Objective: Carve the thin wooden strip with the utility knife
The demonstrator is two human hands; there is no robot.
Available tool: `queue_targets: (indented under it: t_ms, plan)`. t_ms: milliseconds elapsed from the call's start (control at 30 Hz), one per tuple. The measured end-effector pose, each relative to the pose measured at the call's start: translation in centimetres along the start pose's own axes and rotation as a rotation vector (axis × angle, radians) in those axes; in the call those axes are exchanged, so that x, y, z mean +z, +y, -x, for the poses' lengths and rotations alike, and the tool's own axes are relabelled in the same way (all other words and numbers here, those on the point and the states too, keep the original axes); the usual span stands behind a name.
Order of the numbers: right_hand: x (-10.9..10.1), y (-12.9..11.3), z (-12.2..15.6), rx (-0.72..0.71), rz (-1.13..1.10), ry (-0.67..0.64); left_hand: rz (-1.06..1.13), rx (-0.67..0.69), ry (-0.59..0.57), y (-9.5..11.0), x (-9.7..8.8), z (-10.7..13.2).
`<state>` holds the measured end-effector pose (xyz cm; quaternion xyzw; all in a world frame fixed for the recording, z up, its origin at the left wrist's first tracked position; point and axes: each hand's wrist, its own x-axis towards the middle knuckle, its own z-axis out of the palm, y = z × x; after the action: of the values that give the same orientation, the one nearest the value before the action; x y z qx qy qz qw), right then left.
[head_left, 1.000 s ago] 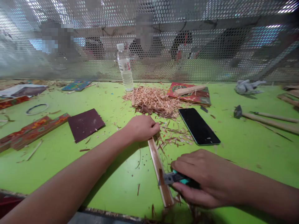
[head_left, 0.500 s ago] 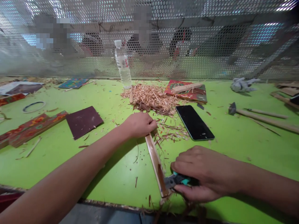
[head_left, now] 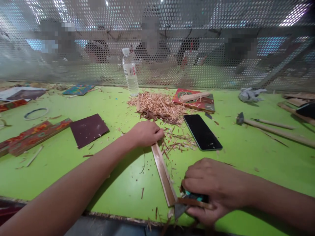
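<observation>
My left hand is closed on the far end of a narrow wooden strip, which lies on the green table and points toward me. The strip has a brown face with pale edges. My right hand is wrapped round teal-handled pliers at the strip's near end. Across the grey jaws lies a brown sliver of wood, against my right fingers. Whether the jaws grip the sliver is hard to tell.
A phone, a pile of wood shavings and a water bottle stand beyond my hands. Sandpaper and painted wood strips lie left, a hammer right. A perforated screen closes the back.
The pliers have moved off the strip's face to just past its near end. The brown sliver that stood on the strip is now off it, across the jaws. My left hand stays put.
</observation>
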<state>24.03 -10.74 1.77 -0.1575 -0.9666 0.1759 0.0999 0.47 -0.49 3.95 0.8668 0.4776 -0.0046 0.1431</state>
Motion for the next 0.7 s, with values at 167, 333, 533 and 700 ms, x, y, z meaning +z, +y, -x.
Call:
queue_targets:
  t_ms: [167, 333, 533, 700]
  plan:
    - [0.2, 0.0, -0.2, -0.036, 0.056, 0.057, 0.022, 0.014, 0.01, -0.1, 0.0, 0.1]
    - [-0.2, -0.2, -0.6, -0.026, 0.09, 0.177, 0.082, 0.061, 0.061, -0.2, -0.2, 0.4]
    - [-0.2, 0.1, -0.6, 0.118, 0.055, 0.258, 0.171, 0.089, 0.215, -0.2, -0.5, 0.9]
    - [0.1, 0.3, -0.6, 0.222, 0.09, 0.243, 0.23, 0.121, 0.26, -0.3, -0.5, 1.0]
